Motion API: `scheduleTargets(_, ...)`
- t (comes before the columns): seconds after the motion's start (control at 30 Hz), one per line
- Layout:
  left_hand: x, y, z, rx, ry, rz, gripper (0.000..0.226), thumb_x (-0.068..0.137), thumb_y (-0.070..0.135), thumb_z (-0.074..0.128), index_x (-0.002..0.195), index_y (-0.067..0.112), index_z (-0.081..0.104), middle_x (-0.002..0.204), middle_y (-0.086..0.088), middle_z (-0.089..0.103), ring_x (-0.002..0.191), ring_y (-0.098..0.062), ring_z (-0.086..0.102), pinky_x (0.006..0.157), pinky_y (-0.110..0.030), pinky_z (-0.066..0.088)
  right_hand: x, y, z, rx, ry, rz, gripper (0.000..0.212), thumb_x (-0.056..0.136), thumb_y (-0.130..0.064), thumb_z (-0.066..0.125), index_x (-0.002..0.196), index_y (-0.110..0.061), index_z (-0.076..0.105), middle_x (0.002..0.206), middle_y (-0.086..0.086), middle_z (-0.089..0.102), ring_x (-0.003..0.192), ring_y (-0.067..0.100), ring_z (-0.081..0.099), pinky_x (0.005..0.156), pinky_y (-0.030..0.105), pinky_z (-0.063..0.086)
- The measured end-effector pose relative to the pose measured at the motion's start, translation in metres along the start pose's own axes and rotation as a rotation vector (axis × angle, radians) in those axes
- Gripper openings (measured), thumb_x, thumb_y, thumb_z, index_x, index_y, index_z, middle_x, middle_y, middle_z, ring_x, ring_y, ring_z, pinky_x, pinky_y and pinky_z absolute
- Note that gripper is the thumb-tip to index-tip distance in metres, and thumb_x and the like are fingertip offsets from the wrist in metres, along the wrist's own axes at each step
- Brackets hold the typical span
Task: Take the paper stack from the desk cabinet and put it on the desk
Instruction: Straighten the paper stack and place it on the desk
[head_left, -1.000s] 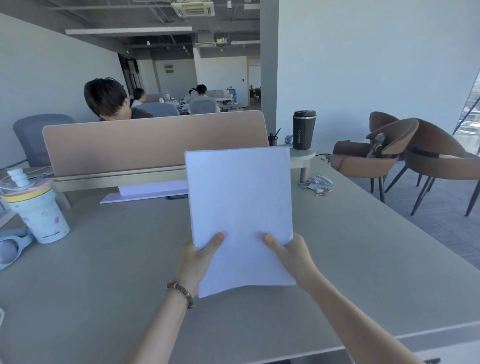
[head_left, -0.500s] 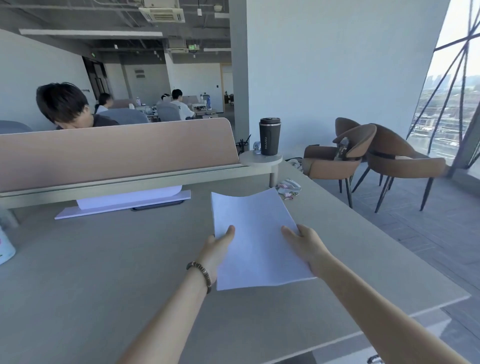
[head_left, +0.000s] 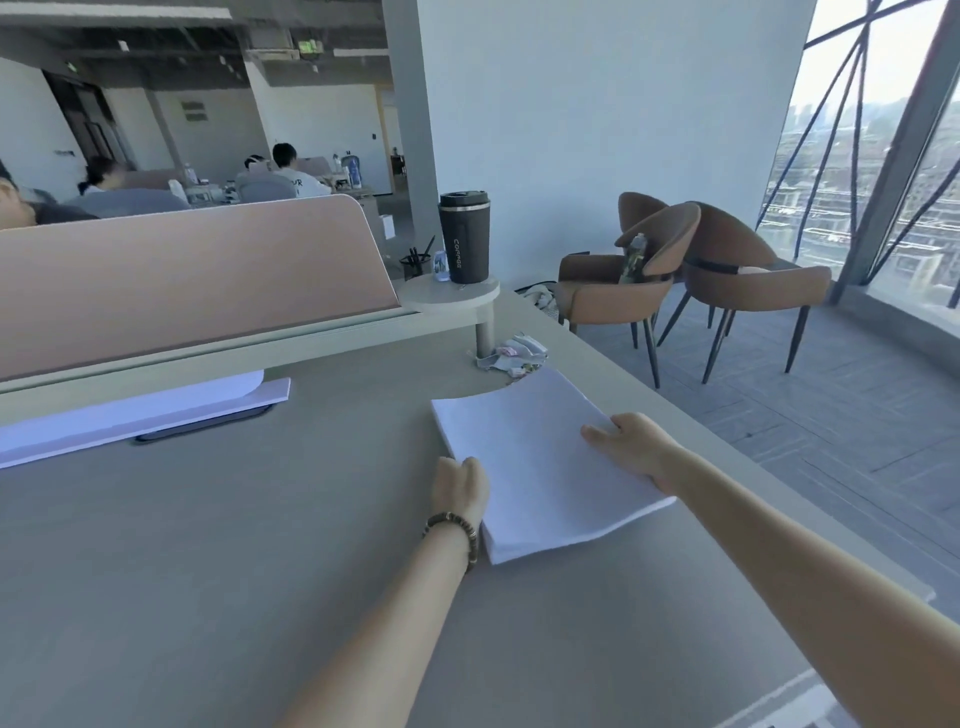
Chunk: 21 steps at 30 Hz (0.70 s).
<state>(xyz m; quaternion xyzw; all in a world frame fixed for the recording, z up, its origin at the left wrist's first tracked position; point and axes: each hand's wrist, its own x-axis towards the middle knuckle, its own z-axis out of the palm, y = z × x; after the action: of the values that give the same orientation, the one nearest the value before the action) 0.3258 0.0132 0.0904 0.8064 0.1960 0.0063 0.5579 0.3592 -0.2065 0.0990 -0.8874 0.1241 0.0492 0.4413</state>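
Across the broad grey desk (head_left: 208, 545) we lay the thick white paper stack (head_left: 540, 467) flat near the right edge, our left hand (head_left: 460, 486) and right hand (head_left: 631, 447) clamping its sides because loose, floppy sheets slide apart easily.

Your paper stack (head_left: 540, 467) lies on the bench (head_left: 208, 545), near its right edge, between your left hand (head_left: 460, 486) and right hand (head_left: 631, 447). Behind it sit crumpled wrappers (head_left: 514, 353); further back, a tumbler (head_left: 464, 237) stands on a raised round shelf (head_left: 452, 297). The divider panel (head_left: 182, 275) runs to its left.
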Motion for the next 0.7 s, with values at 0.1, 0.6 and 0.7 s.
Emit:
scheduleTargets(0.1, 0.01, 0.008, 0.015, 0.1, -0.001, 0.056, 0.006, 0.091, 0.006, 0.04, 0.094, 0.002, 0.042, 0.113, -0.024, 0.062, 0.085, -0.032, 0.051, 0.072, -0.03, 0.035, 0.021, 0.005, -0.008, -0.143, 0.038, -0.001, 0.045, 0.094, -0.046, 0.053, 0.103, -0.004, 0.065, 0.104, 0.011, 0.066, 0.088, 0.029, 0.064, 0.062, 0.028, 0.05)
scheduleTargets(0.6, 0.051, 0.014, 0.062, 0.706, 0.151, 0.424, 0.05, 0.094, 0.015, 0.036, 0.143, 0.011, 0.029, 0.114, -0.019, 0.064, 0.099, -0.039, 0.064, 0.068, -0.037, 0.041, 0.068, 0.004, -0.025, -0.527, 0.086, -0.113, 0.033, 0.093, -0.025, 0.037, 0.111, -0.007, 0.058, 0.112, 0.014, 0.063, 0.104, 0.032, 0.06, 0.08, 0.037, 0.049)
scheduleTargets(0.7, 0.053, 0.013, 0.064, 0.798, 0.16, 0.447, 0.037, 0.093, 0.016, 0.037, 0.129, 0.008, 0.043, 0.117, -0.021, 0.062, 0.107, -0.039, 0.059, 0.075, -0.038, 0.045, 0.071, 0.007, -0.022, -0.595, 0.105, -0.142, 0.028, 0.095, -0.027, 0.034, 0.101, -0.008, 0.054, 0.108, 0.014, 0.06, 0.093, 0.031, 0.058, 0.068, 0.035, 0.041)
